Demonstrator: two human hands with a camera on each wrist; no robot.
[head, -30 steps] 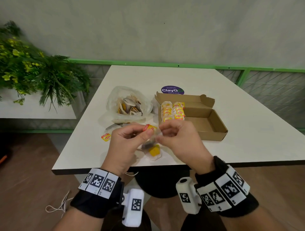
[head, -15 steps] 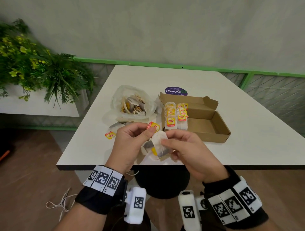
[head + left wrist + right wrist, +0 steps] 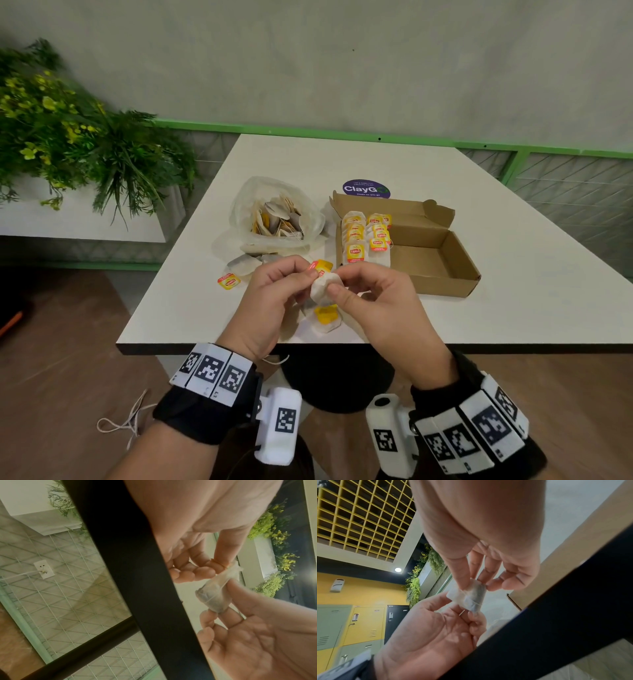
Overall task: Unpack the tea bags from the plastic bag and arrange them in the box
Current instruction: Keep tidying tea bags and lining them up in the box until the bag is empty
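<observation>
Held one tea bag point(image 3: 323, 287) above table edge point(image 3: 205, 347): pinched by right hand point(image 3: 380, 308); left hand point(image 3: 270, 301) apparently pinched its yellow tag point(image 3: 321, 266).

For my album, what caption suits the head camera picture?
Both hands pinch a tea bag above the table, beside the half-filled box.
</observation>
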